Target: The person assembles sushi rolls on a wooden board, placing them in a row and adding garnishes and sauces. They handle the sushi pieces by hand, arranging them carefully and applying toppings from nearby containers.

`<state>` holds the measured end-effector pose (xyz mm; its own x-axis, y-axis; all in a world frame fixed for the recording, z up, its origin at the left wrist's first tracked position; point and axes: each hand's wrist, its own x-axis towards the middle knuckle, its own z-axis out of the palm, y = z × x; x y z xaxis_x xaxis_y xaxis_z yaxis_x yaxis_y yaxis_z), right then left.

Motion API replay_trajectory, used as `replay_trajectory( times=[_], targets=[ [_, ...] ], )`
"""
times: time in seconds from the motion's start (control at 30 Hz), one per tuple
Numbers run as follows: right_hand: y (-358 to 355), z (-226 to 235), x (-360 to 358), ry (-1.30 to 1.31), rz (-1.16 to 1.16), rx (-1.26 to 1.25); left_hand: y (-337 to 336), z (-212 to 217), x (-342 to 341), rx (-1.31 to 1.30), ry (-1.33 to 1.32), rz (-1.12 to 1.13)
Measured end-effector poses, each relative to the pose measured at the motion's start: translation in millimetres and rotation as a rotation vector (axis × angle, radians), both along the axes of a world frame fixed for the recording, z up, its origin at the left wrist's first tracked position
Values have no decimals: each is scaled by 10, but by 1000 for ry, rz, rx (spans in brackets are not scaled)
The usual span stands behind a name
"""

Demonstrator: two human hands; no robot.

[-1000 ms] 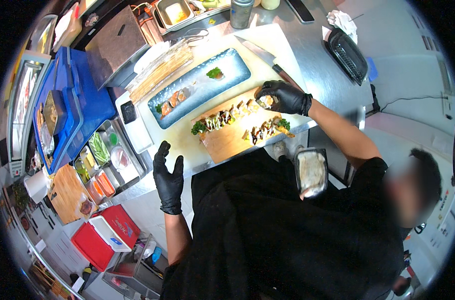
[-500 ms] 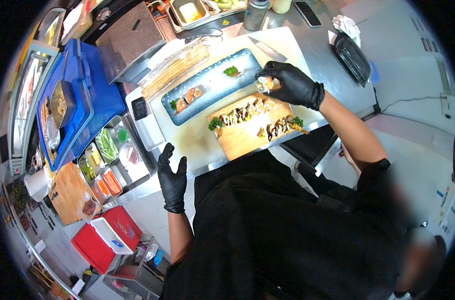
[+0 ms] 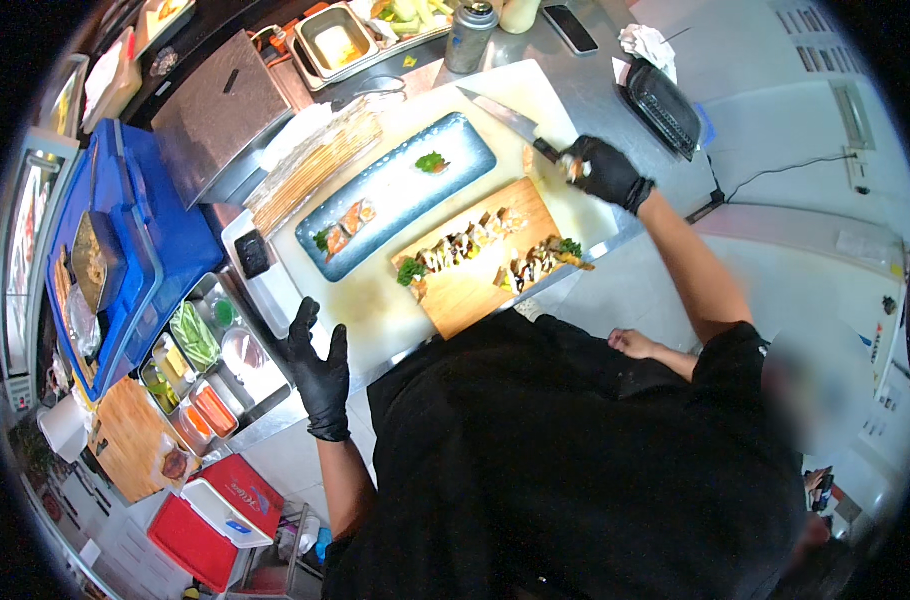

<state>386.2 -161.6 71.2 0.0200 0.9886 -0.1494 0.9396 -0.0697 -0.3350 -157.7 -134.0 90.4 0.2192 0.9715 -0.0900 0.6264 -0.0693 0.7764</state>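
Observation:
My right hand [image 3: 607, 173], in a black glove, is closed on a small sushi piece [image 3: 575, 168], partly hidden by the fingers, at the right of the white cutting board [image 3: 375, 300]. Close by lies a knife [image 3: 505, 115], its dark handle against that hand. My gloved left hand [image 3: 318, 372] hovers at the board's near left edge, its fingers apart and holding nothing. Two rows of sauce-striped sushi [image 3: 465, 246] with green garnish sit on a wooden serving board [image 3: 465, 295]. Beyond it, a speckled blue plate [image 3: 385, 190] bears salmon-topped sushi [image 3: 347, 225] and a green-garnished piece [image 3: 432, 162].
Bamboo mats [image 3: 315, 170] lie left of the plate. Metal vegetable pans [image 3: 265, 385] and a blue bin [image 3: 165, 215] stand left. A bottle [image 3: 470, 40], phone [image 3: 571, 30] and black container [image 3: 663, 108] line the back. Another person's hand [image 3: 630, 343] shows at right.
My right hand has moved from above the serving board and plate to beside the knife handle, still closed on the sushi piece. My left hand stays open. The view has shifted.

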Motion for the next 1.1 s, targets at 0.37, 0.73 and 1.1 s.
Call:
replay_trajectory(
  times=[0.37, 0.73, 1.1],
  targets=[
    [-313, -267, -23, -36, 204, -4, -181, 180, 554, 63, 90, 15],
    [736, -764, 121, 3, 575, 63, -458, 267, 950, 42, 90, 134],
    [817, -664, 30, -187, 753, 128, -584, 353, 953, 37, 100, 232]
  ],
)
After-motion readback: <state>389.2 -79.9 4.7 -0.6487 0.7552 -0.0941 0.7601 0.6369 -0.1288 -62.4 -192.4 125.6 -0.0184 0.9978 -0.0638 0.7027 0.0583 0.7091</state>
